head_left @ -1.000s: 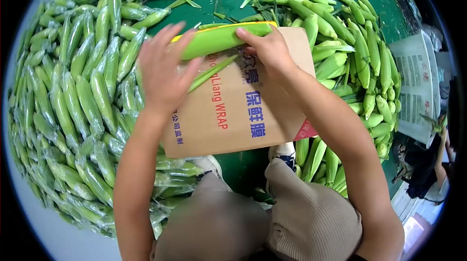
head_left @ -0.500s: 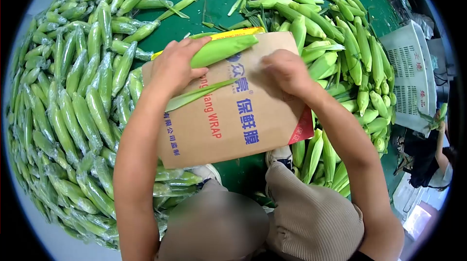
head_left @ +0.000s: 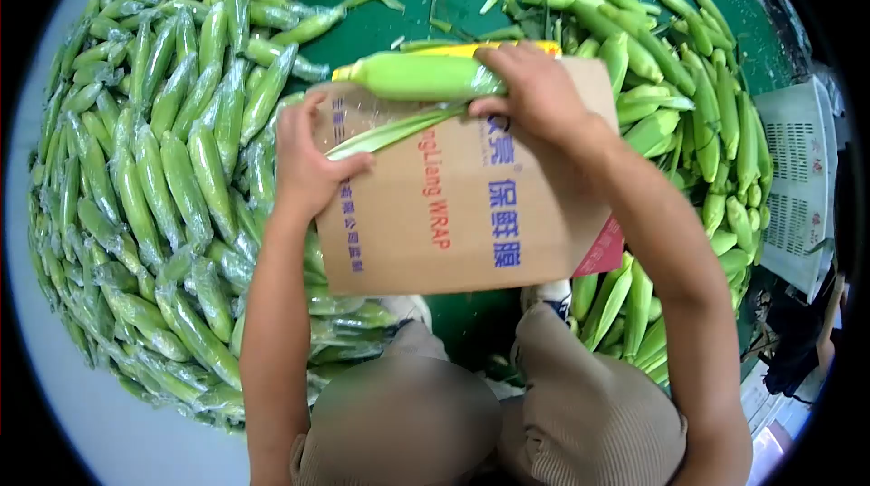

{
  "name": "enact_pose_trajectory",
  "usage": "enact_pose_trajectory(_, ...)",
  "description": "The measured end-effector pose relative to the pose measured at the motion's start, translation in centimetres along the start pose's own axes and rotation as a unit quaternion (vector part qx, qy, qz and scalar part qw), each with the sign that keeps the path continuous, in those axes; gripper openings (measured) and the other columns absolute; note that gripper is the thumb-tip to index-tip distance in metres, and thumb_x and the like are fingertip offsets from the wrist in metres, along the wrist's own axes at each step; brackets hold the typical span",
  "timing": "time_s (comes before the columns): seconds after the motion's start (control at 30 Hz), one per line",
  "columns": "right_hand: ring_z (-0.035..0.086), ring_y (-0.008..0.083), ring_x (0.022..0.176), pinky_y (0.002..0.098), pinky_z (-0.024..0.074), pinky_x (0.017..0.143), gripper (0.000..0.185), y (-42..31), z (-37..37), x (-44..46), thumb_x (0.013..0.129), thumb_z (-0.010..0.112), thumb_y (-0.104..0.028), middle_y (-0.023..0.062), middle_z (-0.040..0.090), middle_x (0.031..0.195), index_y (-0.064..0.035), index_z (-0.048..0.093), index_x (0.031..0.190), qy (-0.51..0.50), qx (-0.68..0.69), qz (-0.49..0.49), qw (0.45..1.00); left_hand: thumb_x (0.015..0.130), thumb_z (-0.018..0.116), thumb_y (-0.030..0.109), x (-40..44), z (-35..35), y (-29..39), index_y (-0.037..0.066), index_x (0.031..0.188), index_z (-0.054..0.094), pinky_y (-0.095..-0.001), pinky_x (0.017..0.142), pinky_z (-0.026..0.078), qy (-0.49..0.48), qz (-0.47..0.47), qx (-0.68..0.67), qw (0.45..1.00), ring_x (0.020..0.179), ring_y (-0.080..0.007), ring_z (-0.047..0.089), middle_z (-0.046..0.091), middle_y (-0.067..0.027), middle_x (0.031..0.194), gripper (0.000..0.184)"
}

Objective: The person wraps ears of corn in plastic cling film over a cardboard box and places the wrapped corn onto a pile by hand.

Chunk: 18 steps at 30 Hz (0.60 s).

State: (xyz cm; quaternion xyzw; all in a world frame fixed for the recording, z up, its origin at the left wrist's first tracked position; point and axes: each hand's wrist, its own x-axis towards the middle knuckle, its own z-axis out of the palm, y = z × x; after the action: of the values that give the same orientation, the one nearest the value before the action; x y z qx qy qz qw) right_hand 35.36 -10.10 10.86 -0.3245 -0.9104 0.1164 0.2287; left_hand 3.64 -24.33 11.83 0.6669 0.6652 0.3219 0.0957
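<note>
A cardboard box (head_left: 390,255) fills the centre of the frame. At upper centre, along its far edge, lies an ear of corn (head_left: 421,76), probably firm, fairly light and slick, best held round its thick middle. The right hand (head_left: 544,92) grasps its right end; the left hand (head_left: 306,160), fingers parted, seems free.

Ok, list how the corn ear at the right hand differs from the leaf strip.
The corn ear is thick and rounded; the leaf strip is narrow and thin. The corn ear lies nearly level across the view, the leaf strip slants up toward the right hand. Both are green.
</note>
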Motion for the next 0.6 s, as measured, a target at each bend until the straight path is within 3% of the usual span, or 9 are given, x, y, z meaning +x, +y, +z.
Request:
enact_pose_trajectory(0.07,0.064,0.0408,0.107,0.0485,0.052,0.092,0.062,0.2,-0.2,0.1,0.084,0.078,-0.053,0.0169,0.07,0.109,-0.0093,0.064,0.127,-0.012,0.055,0.009,0.998,0.07,0.091,0.027,-2.8,-0.6,0.3,0.01,0.132,0.066,-0.0472,0.101,0.046,-0.063,-0.018,0.076,0.995,0.106,-0.0322,0.057,0.059,-0.0107,0.108,0.07)
enact_pose_trajectory(0.2,0.064,0.0419,0.11,0.0493,0.0517,0.093,0.06,-0.6,-1.1,1.0,0.088,0.076,-0.053,0.0182,0.07,0.113,-0.0086,0.064,0.127,-0.071,0.096,0.064,0.991,0.075,0.087,0.033,-3.9,-1.5,1.3,0.017,0.114,0.08,-0.0436,0.093,0.044,-0.071,0.115,0.15,0.979,0.1,-0.0275,0.06,0.066,-0.0018,0.097,0.043)
enact_pose_trajectory(0.27,0.064,0.042,0.11,0.0494,0.0517,0.093,0.06,-0.6,-0.8,0.9,0.089,0.075,-0.053,0.0183,0.07,0.113,-0.0086,0.063,0.128,-0.072,0.068,0.065,0.993,0.077,0.086,0.035,-6.7,-1.8,-0.5,0.019,0.12,0.079,-0.0422,0.093,0.044,-0.22,0.164,0.067,0.959,0.099,-0.0279,0.061,0.067,-0.0023,0.096,0.046)
enact_pose_trajectory(0.33,0.064,0.0421,0.111,0.0495,0.0517,0.093,0.061,-1.0,-1.3,0.9,0.089,0.075,-0.055,0.0182,0.07,0.113,-0.0086,0.063,0.128,-0.068,0.05,0.059,0.995,0.08,0.085,0.036,-6.8,-1.9,0.1,0.02,0.124,0.078,-0.0416,0.093,0.045,-0.271,0.167,0.028,0.948,0.099,-0.0283,0.062,0.068,-0.0029,0.096,0.048)
enact_pose_trajectory(0.5,0.063,0.0417,0.111,0.0502,0.0516,0.094,0.066,-1.1,-0.6,0.1,0.088,0.074,-0.058,0.0177,0.069,0.112,-0.0087,0.063,0.13,-0.049,0.02,0.049,0.997,0.087,0.081,0.031,-6.1,-4.4,4.1,0.021,0.13,0.075,-0.0416,0.092,0.048,-0.132,0.023,0.071,0.988,0.097,-0.0295,0.065,0.069,-0.0044,0.095,0.045)
enact_pose_trajectory(0.6,0.063,0.0408,0.11,0.0494,0.0519,0.094,0.065,-1.5,-0.6,0.1,0.087,0.074,-0.058,0.0174,0.069,0.112,-0.0092,0.064,0.13,-0.046,0.003,0.049,0.998,0.089,0.079,0.027,-4.5,-0.9,-0.1,0.015,0.131,0.072,-0.0439,0.085,0.05,-0.022,0.046,0.127,0.991,0.089,-0.0298,0.066,0.069,-0.0062,0.09,0.044)
